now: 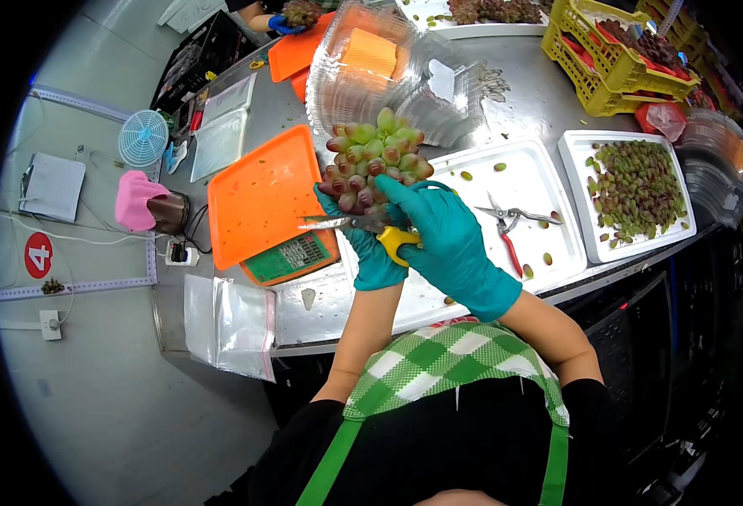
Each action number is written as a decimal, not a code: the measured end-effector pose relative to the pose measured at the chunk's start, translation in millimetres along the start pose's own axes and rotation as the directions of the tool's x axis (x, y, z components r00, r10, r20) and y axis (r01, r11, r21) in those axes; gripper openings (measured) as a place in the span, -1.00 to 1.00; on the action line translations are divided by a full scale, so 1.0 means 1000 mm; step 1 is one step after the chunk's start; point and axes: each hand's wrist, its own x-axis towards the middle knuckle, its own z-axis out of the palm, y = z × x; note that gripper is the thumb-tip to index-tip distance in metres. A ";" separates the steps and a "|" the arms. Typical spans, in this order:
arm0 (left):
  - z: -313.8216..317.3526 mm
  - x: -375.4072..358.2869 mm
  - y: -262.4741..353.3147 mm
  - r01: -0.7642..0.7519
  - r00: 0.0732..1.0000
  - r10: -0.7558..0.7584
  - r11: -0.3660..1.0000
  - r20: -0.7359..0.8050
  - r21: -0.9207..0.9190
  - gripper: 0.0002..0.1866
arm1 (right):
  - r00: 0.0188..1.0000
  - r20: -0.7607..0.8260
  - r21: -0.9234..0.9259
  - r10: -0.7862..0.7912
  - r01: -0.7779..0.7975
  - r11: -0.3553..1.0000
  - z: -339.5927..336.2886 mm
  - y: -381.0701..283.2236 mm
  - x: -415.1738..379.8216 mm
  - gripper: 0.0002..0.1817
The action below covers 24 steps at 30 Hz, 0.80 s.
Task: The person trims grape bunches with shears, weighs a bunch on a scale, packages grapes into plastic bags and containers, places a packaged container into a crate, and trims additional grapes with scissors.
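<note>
A bunch of green and reddish grapes (375,156) is held up over the table by my left hand (375,257), which wears a teal glove and is closed under it. My right hand (460,249), gloved alike, grips yellow-handled scissors (398,244), and its fingers reach against the bunch's lower right side. The blades point left, across my left hand below the grapes. Under my hands lies a white tray (519,173) with a few loose grapes and red-handled pruning shears (510,221). The bunch's stem is hidden.
An orange tray (262,194) rests on a scale (291,257) at left. Clear plastic containers (346,93) stack behind. At right are a white tray of loose grapes (637,190) and yellow crates (591,72). Plastic bags (232,320) overhang the front edge. Another person's gloved hand (285,25) shows at the back.
</note>
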 end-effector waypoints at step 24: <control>0.016 -0.001 0.029 -0.244 0.934 0.281 0.953 -0.223 0.179 -0.61 | 0.854 0.449 -0.249 0.263 -0.163 0.955 -0.056 0.006 -0.009 -0.50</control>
